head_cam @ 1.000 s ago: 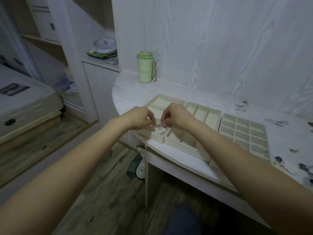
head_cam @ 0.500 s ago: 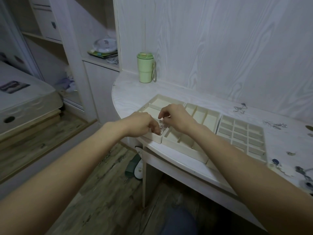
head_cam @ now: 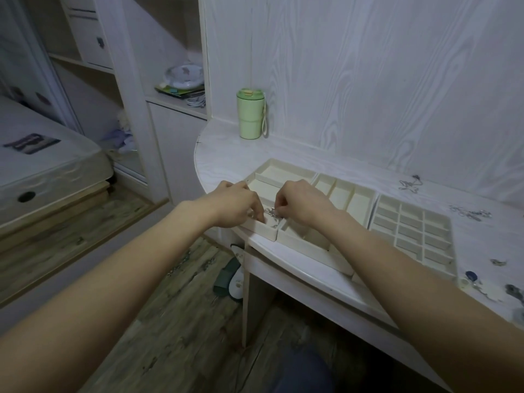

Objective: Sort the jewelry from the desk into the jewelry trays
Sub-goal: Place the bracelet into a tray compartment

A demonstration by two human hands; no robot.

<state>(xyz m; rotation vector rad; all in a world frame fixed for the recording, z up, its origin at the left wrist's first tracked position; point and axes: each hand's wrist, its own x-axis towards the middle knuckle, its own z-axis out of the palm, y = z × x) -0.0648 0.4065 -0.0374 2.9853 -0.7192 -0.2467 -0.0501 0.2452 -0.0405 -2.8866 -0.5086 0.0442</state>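
Three cream jewelry trays lie side by side on the white desk: a left tray (head_cam: 272, 168) with wide compartments, a middle tray (head_cam: 344, 191) with long slots, and a right tray (head_cam: 411, 231) with several small cells. My left hand (head_cam: 235, 204) and my right hand (head_cam: 300, 201) meet over the near compartment of the left tray. Both pinch a silver chain (head_cam: 271, 213) that hangs between their fingertips into that compartment. Loose jewelry lies on the desk: a silver piece (head_cam: 409, 185) near the wall, another silver piece (head_cam: 470, 213) to the right, and small pieces (head_cam: 472, 276) at the near right.
A green lidded cup (head_cam: 251, 114) stands at the desk's back left by the wall. Left of the desk are shelves with a bowl (head_cam: 184, 75), and a bed (head_cam: 42, 163) lies beyond. Slippers (head_cam: 231, 276) lie on the wooden floor under the desk edge.
Both hands have stayed together over the left tray's near compartment, working the chain lower into it. The view has shifted slightly.
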